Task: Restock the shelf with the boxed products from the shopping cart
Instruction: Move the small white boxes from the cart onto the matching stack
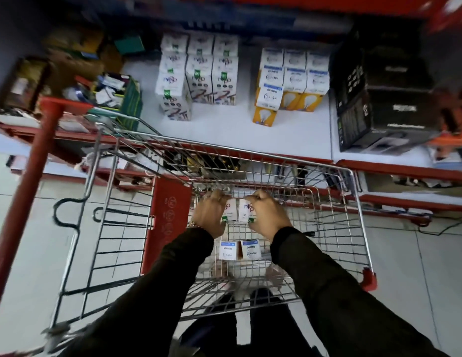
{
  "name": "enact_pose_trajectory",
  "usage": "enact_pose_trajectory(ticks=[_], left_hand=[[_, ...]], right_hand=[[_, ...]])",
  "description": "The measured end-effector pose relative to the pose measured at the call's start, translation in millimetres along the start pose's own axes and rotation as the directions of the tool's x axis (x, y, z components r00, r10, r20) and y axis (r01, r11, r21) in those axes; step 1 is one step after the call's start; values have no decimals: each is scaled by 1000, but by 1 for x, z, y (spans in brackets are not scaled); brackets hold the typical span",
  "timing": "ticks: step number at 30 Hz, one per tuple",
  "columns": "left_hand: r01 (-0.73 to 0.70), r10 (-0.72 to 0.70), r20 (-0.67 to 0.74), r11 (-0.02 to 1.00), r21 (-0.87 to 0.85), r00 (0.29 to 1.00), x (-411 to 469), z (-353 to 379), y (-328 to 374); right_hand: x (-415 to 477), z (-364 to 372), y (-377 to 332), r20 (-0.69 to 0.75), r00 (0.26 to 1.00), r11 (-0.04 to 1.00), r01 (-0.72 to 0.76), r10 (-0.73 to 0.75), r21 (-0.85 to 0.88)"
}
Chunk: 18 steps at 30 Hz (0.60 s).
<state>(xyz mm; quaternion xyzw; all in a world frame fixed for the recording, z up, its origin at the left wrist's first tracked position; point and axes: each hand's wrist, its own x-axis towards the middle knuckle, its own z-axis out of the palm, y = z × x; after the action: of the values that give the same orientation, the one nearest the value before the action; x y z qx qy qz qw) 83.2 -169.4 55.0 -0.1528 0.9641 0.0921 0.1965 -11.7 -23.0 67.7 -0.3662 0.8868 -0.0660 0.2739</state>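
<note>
Both my hands reach down into the wire shopping cart (353, 191). My left hand (209, 215) is closed around a white box with a green tag (231, 208). My right hand (267, 217) grips a matching white box (244, 210) beside it. Two smaller white boxes with blue tops (239, 249) lie on the cart floor just below my wrists. On the white shelf (224, 130) beyond the cart stand stacked white boxes (199, 73) of the same kind, and to their right white-and-yellow bulb boxes (289, 81).
Large black cartons (379, 99) fill the shelf's right side. A green bin of mixed items (121, 96) sits at the left. A red upright post (31, 176) stands left of the cart. The red shelf edge (405, 171) runs just past the cart's far rim.
</note>
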Motion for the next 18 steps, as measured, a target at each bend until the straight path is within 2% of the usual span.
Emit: enact_pose_trajectory(ticks=[3, 14, 18], left_hand=[[-27, 31, -59, 998, 62, 998, -11, -28, -1], [-73, 95, -319, 994, 79, 943, -19, -142, -24], [-96, 128, -311, 989, 113, 942, -8, -178, -40]], right_hand=[[-13, -24, -10, -39, 999, 999, 18, -19, -27], [-15, -133, -47, -228, 960, 986, 150, -161, -66], [1, -169, -60, -290, 939, 983, 173, -186, -69]])
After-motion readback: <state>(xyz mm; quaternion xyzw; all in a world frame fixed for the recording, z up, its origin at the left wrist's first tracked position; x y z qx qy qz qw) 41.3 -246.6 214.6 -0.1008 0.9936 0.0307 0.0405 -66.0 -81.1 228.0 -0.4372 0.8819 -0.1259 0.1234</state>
